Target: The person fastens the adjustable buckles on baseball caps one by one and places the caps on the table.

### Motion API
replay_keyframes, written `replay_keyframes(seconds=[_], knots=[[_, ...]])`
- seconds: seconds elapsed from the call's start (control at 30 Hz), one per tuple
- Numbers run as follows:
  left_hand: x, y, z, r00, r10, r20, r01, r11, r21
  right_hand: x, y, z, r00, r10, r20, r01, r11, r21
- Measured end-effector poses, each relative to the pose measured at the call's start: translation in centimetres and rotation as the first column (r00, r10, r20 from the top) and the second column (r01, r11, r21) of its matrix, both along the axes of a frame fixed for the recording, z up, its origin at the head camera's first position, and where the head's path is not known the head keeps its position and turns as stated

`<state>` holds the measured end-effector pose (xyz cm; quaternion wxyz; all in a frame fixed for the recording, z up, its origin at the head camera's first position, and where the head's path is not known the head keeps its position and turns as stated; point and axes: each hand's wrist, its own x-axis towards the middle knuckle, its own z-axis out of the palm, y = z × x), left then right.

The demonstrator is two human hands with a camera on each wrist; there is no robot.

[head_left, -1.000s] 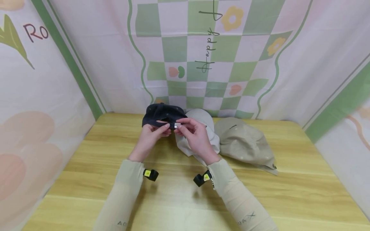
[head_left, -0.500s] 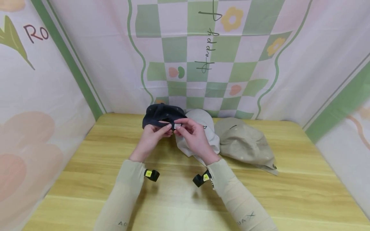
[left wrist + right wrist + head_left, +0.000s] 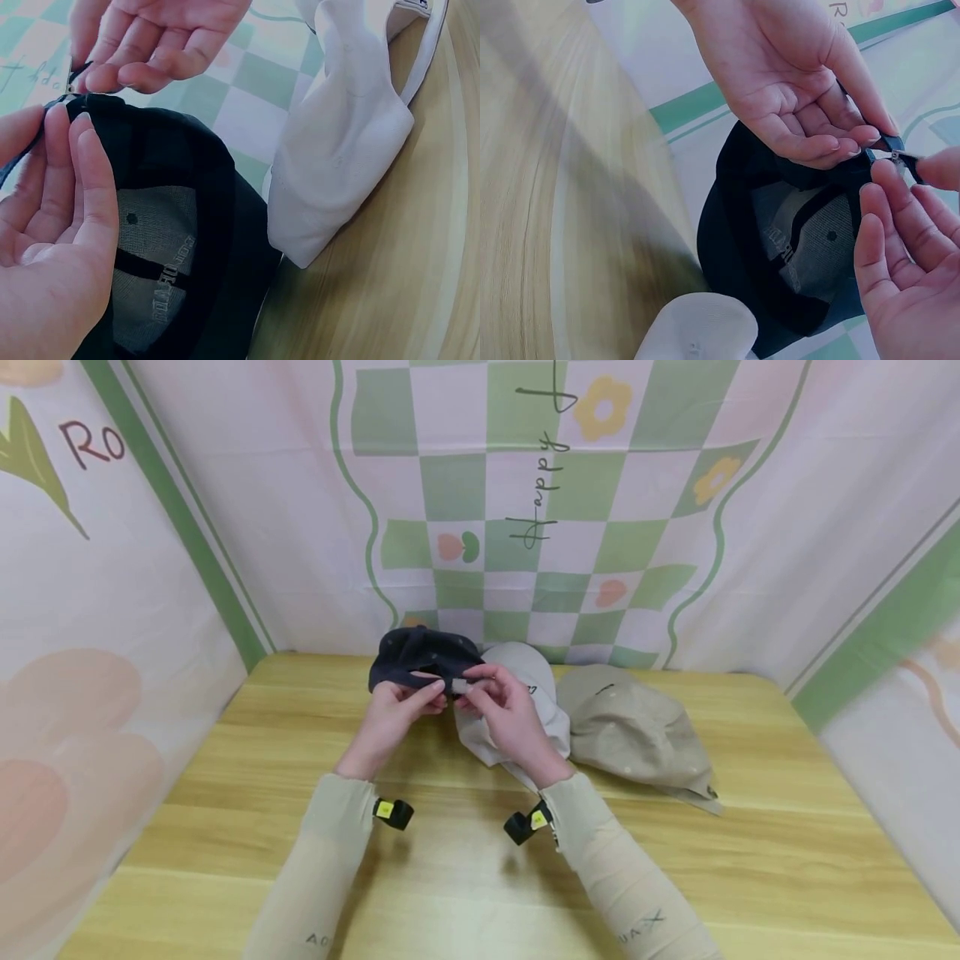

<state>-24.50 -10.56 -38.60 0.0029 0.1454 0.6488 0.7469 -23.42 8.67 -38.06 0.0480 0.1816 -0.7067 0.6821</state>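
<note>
A dark navy cap (image 3: 427,652) is at the back of the table, its rear strap turned toward me. My left hand (image 3: 387,718) pinches that strap between thumb and fingers, just left of a small metal buckle (image 3: 460,687). With thumb and fingertips my right hand (image 3: 510,714) holds the buckle, which stands at an angle to the strap. The left wrist view looks into the cap's grey-lined inside (image 3: 161,247). In the right wrist view both hands meet at the strap (image 3: 889,142). The right fingers partly hide the strap's end.
Touching the dark cap's right side is a light grey cap (image 3: 517,664), partly behind my right hand. A khaki cap (image 3: 637,727) lies to its right. All rest on a wooden table (image 3: 450,885) against a printed cloth backdrop (image 3: 300,543).
The small metal buckle has tilted up from the strap and looks duller than before. My right fingers have shifted slightly at it; the left hand and the caps stay nearly where they were.
</note>
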Motion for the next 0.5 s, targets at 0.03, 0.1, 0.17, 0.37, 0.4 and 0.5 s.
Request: replay_keyframes(seconds=[0.03,0.1,0.17,0.37,0.4,0.5], knots=[[-0.01,0.01,-0.01,1.000,0.000,-0.002,0.000,1.000,-0.002,-0.02,-0.01,-0.04,1.000,0.000,-0.001,0.000,1.000,0.001],[0.02,0.02,0.00,1.000,-0.003,-0.005,0.003,1.000,-0.013,-0.07,-0.05,-0.08,1.000,0.005,-0.005,-0.005,1.000,0.016],[-0.01,0.05,0.01,1.000,-0.002,-0.009,0.002,1.000,-0.024,-0.13,-0.06,-0.10,1.000,0.013,-0.012,-0.012,1.000,0.027],[-0.12,0.13,0.03,1.000,-0.002,-0.024,0.001,0.999,-0.033,-0.19,-0.06,0.00,0.999,0.004,-0.035,-0.002,0.998,0.061],[-0.10,0.13,0.05,1.000,-0.001,-0.025,0.000,1.000,-0.027,-0.18,-0.06,0.02,0.999,0.001,-0.038,0.001,0.998,0.063],[0.05,0.12,0.20,1.000,0.007,-0.029,-0.007,1.000,-0.002,-0.20,-0.07,-0.04,0.999,-0.004,-0.042,0.006,0.998,0.061]])
